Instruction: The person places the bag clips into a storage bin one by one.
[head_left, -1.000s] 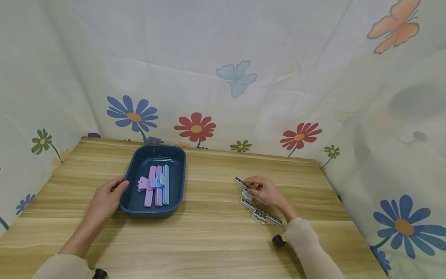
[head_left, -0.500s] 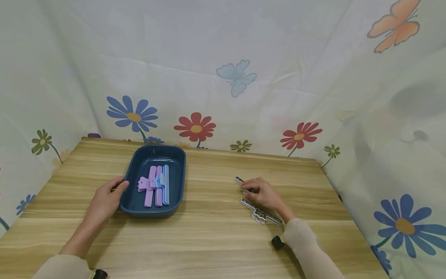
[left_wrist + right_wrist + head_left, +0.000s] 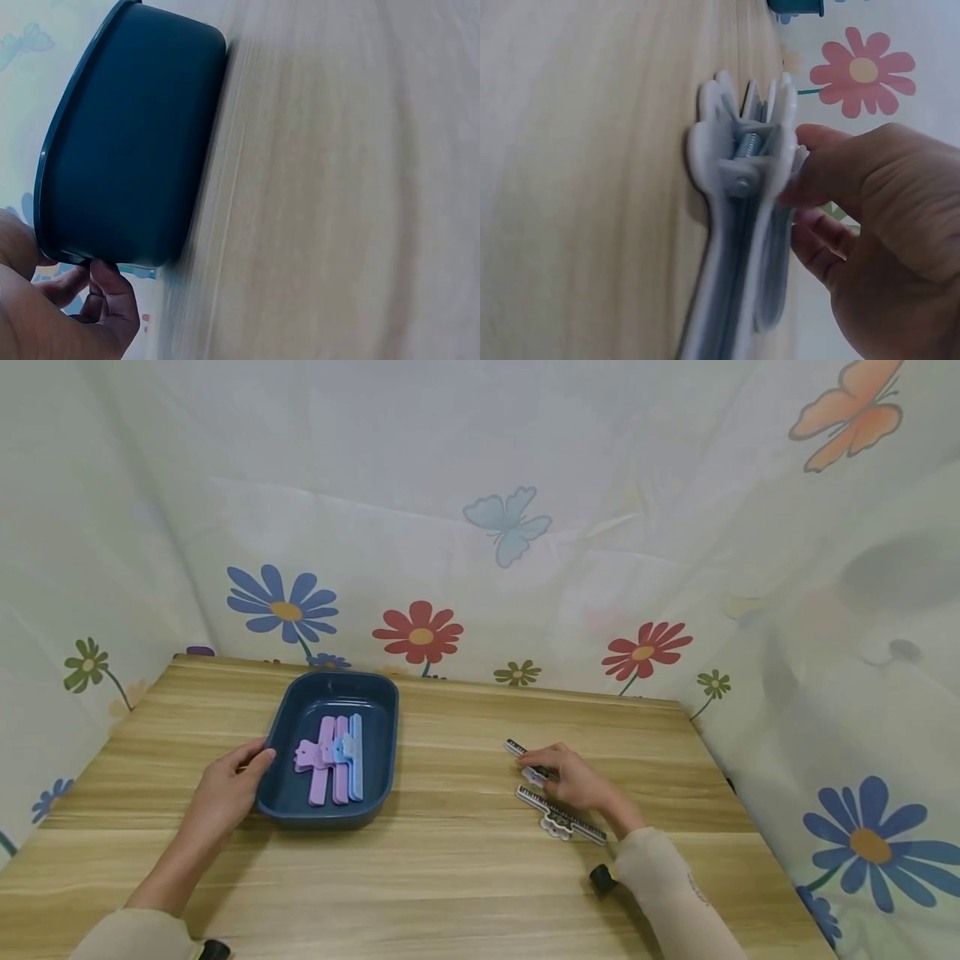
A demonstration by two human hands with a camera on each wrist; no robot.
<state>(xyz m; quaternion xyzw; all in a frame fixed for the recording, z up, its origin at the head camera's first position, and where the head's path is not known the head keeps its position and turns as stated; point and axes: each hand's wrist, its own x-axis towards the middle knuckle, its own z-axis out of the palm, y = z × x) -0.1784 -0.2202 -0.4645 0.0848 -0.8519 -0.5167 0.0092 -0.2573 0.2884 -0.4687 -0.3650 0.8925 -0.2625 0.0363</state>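
My left hand (image 3: 231,785) grips the left rim of a dark blue rectangular tray (image 3: 386,777), thumb over the rim and fingers below it in the left wrist view. Inside lie two purple clips (image 3: 318,783) and a light blue clip (image 3: 357,768), side by side. On the right of the table, my right hand (image 3: 576,781) pinches a black-and-white clip (image 3: 514,747) with a piano-key pattern, partly hidden by the fingers. A matching piano-key clip (image 3: 561,817) lies just nearer; its pale handles and spring (image 3: 746,146) show large in the right wrist view.
The wood-grain table (image 3: 450,877) runs to a flower-and-butterfly cloth (image 3: 360,527) behind and at both sides. Bare wood (image 3: 450,760) lies between the tray and the piano-key clips.
My right hand's fingers have come down over the farther piano-key clip and shifted a little, showing more of its pale handle now. My left hand and the tray hold still.
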